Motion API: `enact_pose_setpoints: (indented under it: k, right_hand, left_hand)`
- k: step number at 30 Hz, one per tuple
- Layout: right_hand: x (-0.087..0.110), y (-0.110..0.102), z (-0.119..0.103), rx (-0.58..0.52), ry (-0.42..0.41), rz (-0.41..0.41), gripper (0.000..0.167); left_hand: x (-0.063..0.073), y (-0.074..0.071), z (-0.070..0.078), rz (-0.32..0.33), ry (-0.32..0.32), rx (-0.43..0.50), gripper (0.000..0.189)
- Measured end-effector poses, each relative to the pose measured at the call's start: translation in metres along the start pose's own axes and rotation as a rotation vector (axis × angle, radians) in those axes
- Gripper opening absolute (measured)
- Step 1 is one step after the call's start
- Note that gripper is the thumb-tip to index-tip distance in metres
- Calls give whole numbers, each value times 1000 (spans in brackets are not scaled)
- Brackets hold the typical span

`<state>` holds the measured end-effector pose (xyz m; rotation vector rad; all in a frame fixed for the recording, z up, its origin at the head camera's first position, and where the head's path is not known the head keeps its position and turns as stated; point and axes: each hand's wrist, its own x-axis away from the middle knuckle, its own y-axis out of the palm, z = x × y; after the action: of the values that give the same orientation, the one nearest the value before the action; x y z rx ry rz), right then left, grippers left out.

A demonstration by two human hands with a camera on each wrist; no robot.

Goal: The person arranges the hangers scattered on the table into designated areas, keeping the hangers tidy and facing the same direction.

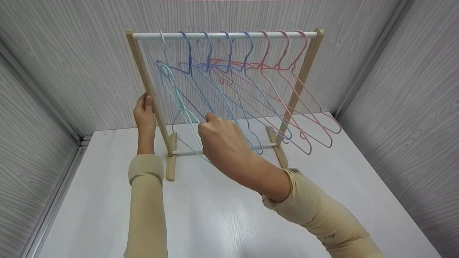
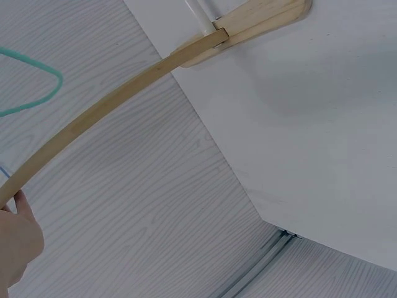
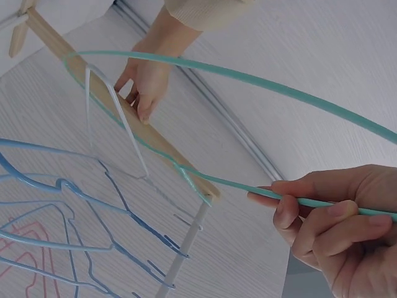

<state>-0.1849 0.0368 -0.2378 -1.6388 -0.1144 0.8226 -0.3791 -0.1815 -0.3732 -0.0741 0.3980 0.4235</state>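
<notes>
A mint-green hanger [image 1: 179, 96] is in my right hand [image 1: 226, 139], its wire pinched between thumb and curled fingers [image 3: 338, 220]. In the head view its top stands below the rail, left of the blue hangers [image 1: 229, 57]; whether its hook touches the rail I cannot tell. My left hand [image 1: 144, 111] holds the wooden left post [image 1: 141, 68] of the rack partway up, thumb against its side. A white hanger [image 3: 130, 133] hangs at the rail's left end. Only part of the left hand [image 2: 18, 242] shows in the left wrist view.
Several blue hangers and three pink hangers [image 1: 301, 82] hang along the white rail [image 1: 215, 36]. The rack's wooden feet [image 1: 171, 168] stand on a white table [image 1: 200, 208], with wood-grain panels [image 1: 405, 93] behind and beside it.
</notes>
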Motion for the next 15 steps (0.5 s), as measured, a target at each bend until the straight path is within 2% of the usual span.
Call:
enact_pose_setpoints:
  k: [7, 15]
  right_hand:
    - [-10, -1, 2, -47, 34, 46, 17]
    - [-37, -5, 5, -98, 86, 107, 16]
  left_hand:
    - [0, 0, -1, -14, -6, -4, 45]
    - [-1, -1, -1, -23, -10, 3, 46]
